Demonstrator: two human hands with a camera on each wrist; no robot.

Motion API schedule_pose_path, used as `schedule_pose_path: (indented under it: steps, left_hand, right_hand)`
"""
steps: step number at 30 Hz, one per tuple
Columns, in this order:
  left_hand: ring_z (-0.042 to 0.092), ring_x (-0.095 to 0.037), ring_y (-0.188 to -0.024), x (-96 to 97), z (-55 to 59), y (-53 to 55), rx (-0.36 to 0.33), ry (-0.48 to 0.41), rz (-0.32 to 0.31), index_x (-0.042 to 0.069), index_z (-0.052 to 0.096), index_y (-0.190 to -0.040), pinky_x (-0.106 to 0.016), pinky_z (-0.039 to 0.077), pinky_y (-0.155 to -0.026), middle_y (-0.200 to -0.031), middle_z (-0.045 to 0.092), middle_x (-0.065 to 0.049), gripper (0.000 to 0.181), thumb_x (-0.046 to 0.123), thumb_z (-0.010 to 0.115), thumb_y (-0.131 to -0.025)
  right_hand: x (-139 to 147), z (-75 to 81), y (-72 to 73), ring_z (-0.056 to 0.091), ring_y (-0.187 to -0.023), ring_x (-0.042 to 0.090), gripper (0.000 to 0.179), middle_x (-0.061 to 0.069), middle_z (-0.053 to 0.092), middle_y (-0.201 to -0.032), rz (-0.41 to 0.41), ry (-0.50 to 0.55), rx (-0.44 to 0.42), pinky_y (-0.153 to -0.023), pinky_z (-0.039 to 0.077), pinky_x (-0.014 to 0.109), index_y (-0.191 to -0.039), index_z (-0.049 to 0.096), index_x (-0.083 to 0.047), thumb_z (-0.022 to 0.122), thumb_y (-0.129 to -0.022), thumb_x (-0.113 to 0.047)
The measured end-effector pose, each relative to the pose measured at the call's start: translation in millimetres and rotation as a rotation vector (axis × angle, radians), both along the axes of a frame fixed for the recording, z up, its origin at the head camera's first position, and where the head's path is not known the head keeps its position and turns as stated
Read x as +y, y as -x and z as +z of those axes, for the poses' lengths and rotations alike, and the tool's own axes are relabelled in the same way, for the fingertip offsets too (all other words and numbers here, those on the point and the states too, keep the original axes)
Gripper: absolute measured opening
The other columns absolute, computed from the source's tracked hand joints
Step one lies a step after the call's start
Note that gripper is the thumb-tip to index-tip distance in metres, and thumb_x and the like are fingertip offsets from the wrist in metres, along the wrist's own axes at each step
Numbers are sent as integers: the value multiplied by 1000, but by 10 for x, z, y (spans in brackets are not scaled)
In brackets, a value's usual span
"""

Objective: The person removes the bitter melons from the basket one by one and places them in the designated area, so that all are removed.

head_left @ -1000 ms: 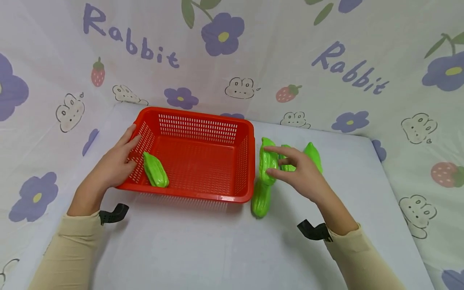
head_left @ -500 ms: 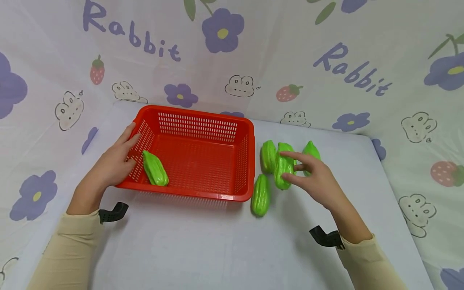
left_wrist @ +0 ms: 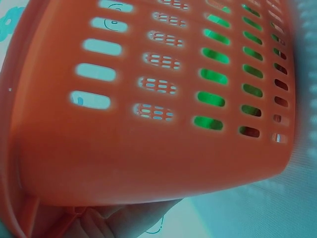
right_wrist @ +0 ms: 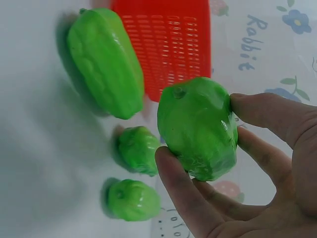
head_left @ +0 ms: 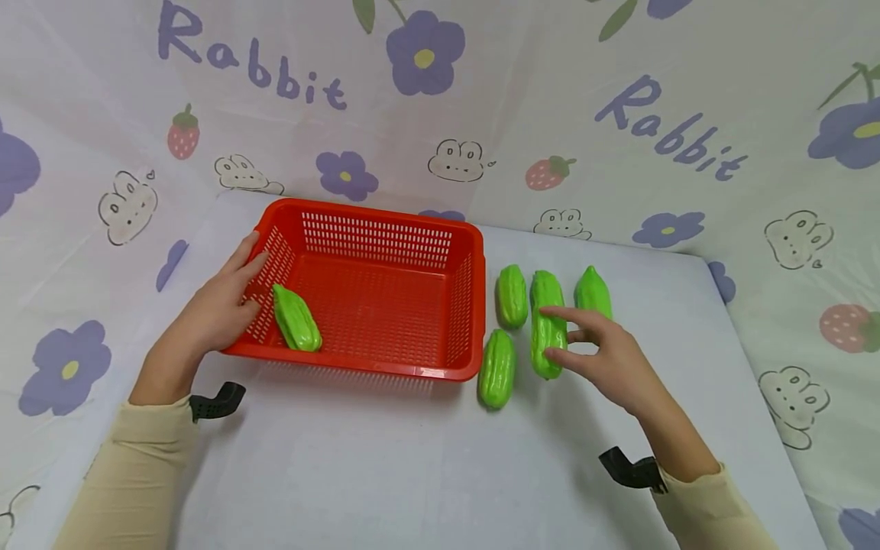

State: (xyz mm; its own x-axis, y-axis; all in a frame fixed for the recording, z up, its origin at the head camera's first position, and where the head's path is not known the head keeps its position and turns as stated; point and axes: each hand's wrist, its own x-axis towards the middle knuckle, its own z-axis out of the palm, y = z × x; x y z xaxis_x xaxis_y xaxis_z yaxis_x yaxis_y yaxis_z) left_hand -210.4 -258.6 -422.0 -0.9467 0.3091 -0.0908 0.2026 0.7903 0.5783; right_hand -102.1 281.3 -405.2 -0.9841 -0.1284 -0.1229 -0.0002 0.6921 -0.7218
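My left hand (head_left: 216, 313) grips the left end of the red plastic basket (head_left: 354, 372); in the left wrist view, part of the hand (left_wrist: 131, 218) shows below the basket's outer wall (left_wrist: 124, 163). Inside the basket, at its left, lies a green bitter melon (head_left: 297, 319). To the right of the basket, my right hand (head_left: 605, 351) holds another bitter melon (head_left: 548, 347) between thumb and fingertips. The right wrist view shows this held bitter melon (right_wrist: 198, 129) end-on, raised off the table.
Several more bitter melons lie right of the basket: one near its corner (head_left: 497, 370), one behind that (head_left: 512, 296), one partly covered by the held one (head_left: 547, 286), and one farther right (head_left: 593, 290). A patterned cloth (head_left: 385, 130) hangs behind the white table (head_left: 385, 473).
My right hand has moved right and slightly nearer with the bitter melon, away from the basket's right edge, uncovering the ones behind. The left hand and basket look unmoved.
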Motion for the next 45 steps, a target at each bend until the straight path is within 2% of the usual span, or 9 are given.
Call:
schedule_pose_path:
  steps: [14, 27, 37, 45]
  left_hand:
    - [18, -48, -161, -2, -10, 2, 0, 0, 2, -4, 24, -169, -71, 38, -114, -182, -8, -6, 78, -6, 53, -97]
    - [18, -47, -162, 4, -17, 1, -6, -6, 10, -3, 24, -169, -71, 40, -112, -182, -7, -5, 78, -5, 53, -97]
    - [19, -47, -162, 9, -13, 4, -8, -6, 17, -2, 25, -170, -70, 42, -111, -182, -6, -4, 78, -5, 54, -97]
    - [16, -45, -163, -6, -6, 2, -10, -11, 21, -2, 25, -170, -70, 39, -113, -182, -6, -4, 79, -5, 54, -97]
  right_hand:
    - [37, -221, -183, 65, -129, 40, 59, 11, 57, -156, -37, 28, -38, -89, 58, 57, -152, 65, -24, 84, -97, -29]
    - [67, -358, -230, 61, -133, 46, 58, 16, 51, -161, -51, 9, -85, -90, 59, 60, -152, 65, -23, 83, -97, -29]
    - [74, -472, -267, 64, -129, 44, 57, 17, 51, -160, -47, -2, -107, -85, 59, 51, -150, 66, -24, 83, -96, -28]
    - [78, -530, -266, 66, -126, 45, 54, 20, 52, -157, -42, -17, -108, -82, 59, 49, -148, 67, -21, 82, -96, -24]
